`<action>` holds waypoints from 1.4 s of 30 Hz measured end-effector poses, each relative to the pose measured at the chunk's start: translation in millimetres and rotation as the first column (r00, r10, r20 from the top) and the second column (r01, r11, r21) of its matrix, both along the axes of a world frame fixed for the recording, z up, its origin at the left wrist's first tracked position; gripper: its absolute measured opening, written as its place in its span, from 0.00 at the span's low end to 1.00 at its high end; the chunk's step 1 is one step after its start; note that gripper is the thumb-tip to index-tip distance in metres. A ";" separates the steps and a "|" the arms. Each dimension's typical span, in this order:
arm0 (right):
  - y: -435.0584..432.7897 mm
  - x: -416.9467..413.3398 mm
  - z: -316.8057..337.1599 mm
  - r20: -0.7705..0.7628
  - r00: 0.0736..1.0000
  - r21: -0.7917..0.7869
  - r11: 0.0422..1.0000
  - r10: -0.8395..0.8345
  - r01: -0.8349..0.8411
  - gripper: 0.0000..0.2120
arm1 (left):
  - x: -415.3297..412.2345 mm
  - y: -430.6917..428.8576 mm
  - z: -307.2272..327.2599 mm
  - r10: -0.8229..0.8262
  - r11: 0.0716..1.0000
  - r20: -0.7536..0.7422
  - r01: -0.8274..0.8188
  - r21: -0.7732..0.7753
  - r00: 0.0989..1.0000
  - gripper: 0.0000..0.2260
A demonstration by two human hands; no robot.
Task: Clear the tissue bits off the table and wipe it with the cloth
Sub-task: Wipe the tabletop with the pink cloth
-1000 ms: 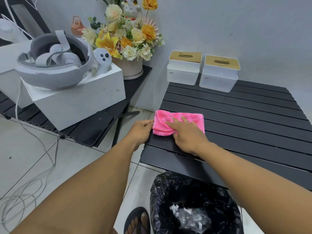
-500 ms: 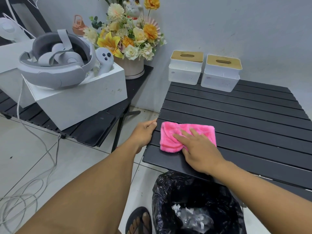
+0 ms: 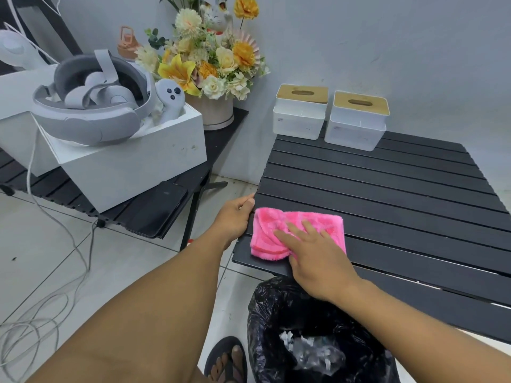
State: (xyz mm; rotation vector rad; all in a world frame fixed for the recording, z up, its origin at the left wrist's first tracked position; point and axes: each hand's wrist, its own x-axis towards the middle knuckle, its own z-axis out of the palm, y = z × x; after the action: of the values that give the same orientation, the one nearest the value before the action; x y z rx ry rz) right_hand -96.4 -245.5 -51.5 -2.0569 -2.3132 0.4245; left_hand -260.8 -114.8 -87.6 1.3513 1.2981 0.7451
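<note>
A pink cloth (image 3: 276,230) lies crumpled on the near left corner of the black slatted table (image 3: 387,194). My right hand (image 3: 318,255) presses flat on the cloth, fingers spread over its right half. My left hand (image 3: 235,217) grips the table's left edge, just beside the cloth. No tissue bits show on the tabletop. White tissue bits (image 3: 312,352) lie inside the black bin bag (image 3: 276,313) below the table's near edge.
Two white tissue boxes (image 3: 300,114) (image 3: 356,123) with wooden lids stand at the table's far edge by the wall. To the left, a second black table carries a white box with a headset (image 3: 91,111) and a flower pot (image 3: 213,76). Cables (image 3: 41,313) trail on the floor.
My right hand has slid the cloth toward the table's near edge, a little right and then back left. My left hand has stayed on the table's left edge.
</note>
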 end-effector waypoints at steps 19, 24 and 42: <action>6.5 -7.1 -0.7 -0.006 1.000 0.014 1.000 -0.017 0.017 0.28 | -42.3 -23.6 7.3 -0.128 0.978 -0.063 0.115 -0.173 0.990 0.14; -28.1 -1.2 -2.6 0.013 0.999 0.028 0.999 0.033 -0.034 0.27 | -43.5 -22.5 7.0 -0.112 0.979 -0.028 0.105 -0.175 0.993 0.14; -28.1 21.9 -5.9 0.006 0.952 0.005 0.952 0.307 -0.307 0.26 | -43.4 -22.8 2.1 -0.108 0.973 0.037 0.114 -0.202 0.993 0.14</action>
State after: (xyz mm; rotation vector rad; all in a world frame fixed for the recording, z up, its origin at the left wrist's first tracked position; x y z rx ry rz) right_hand -74.4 -273.6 -57.4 -1.6967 -2.6413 0.4174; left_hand -304.2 -137.6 -85.5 1.2331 1.2322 0.5354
